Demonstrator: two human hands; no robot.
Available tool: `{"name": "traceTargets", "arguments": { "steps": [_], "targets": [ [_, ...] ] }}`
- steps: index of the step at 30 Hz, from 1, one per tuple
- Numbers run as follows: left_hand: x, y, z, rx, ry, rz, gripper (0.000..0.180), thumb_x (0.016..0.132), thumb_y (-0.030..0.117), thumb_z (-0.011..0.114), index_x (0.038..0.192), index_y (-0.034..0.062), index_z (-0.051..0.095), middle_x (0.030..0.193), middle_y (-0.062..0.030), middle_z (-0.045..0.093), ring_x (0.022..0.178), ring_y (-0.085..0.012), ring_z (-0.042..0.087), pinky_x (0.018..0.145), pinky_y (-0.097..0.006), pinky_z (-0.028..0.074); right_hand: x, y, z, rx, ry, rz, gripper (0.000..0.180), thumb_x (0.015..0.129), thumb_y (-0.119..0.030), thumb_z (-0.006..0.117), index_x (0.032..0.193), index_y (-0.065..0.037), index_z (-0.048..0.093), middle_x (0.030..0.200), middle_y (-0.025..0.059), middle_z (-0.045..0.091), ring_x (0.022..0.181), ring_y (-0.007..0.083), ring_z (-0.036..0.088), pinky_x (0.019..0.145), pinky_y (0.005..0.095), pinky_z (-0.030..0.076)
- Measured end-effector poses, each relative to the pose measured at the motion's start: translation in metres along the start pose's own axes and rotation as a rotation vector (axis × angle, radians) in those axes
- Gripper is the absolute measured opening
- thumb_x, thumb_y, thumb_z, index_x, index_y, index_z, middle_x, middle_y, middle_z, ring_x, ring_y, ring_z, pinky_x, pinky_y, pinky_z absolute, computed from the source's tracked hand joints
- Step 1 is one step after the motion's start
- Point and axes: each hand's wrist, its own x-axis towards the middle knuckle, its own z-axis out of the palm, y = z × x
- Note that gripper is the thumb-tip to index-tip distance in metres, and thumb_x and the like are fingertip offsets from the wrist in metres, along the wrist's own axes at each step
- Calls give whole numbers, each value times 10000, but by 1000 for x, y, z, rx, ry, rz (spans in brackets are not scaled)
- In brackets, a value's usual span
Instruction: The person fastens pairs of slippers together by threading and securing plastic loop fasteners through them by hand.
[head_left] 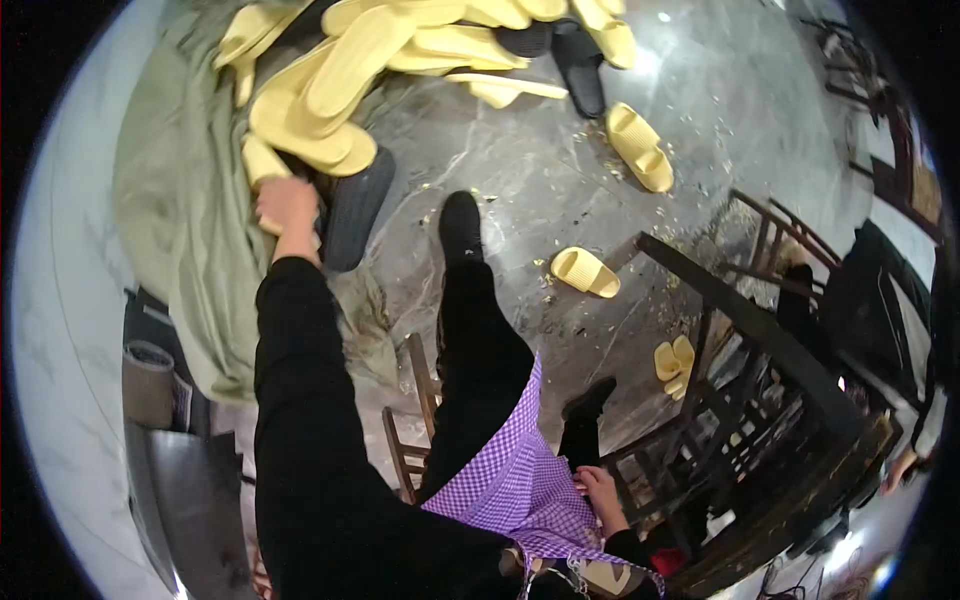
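Note:
My left hand (288,207) reaches forward at the left, its fingers closed round a pale yellow slipper (262,162). The hand covers part of that slipper. Right beside it a black slipper (358,212) lies with its ribbed sole showing. Just beyond, a heap of yellow slippers (360,65) partly rests on a grey-green cloth (190,200). My right hand (598,490) is low by my lap, next to the purple checked apron (510,460). Its fingers look loosely extended, with nothing visible in them.
Single yellow slippers (585,272) lie scattered on the grey marbled floor (530,180) among small crumbs. A dark wooden workbench (760,330) stands at the right. Below the cloth is a dark container (195,490). A wooden stool (405,450) is near my leg.

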Motion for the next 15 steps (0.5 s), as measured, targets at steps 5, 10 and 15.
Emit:
{"name": "traceTargets", "arguments": {
  "steps": [5,10,15],
  "targets": [
    [-11,-24,-25,71,-34,52,582,661,367,699,1051,-21,510,1025,-153,597,961,-307,590,838,-401,461,-13,4,-7,32,-24,-42,243,881,-153,492,1033,11,588,915,94,633,788,131,599,657,243,476],
    [-61,-82,-30,-1,121,392,633,676,371,682,1127,-30,491,1163,-200,501,1084,-336,474,897,-429,396,-54,4,3,74,100,-211,242,871,-147,496,1031,9,590,925,107,634,842,178,604,721,281,477],
    [-177,-62,-32,-263,51,639,745,690,295,683,1255,-75,369,1217,-240,465,1120,-358,458,963,-408,361,-133,28,-1,-69,450,-654,214,816,-96,533,992,8,597,915,190,607,857,342,578,772,382,463]
  ]
}}
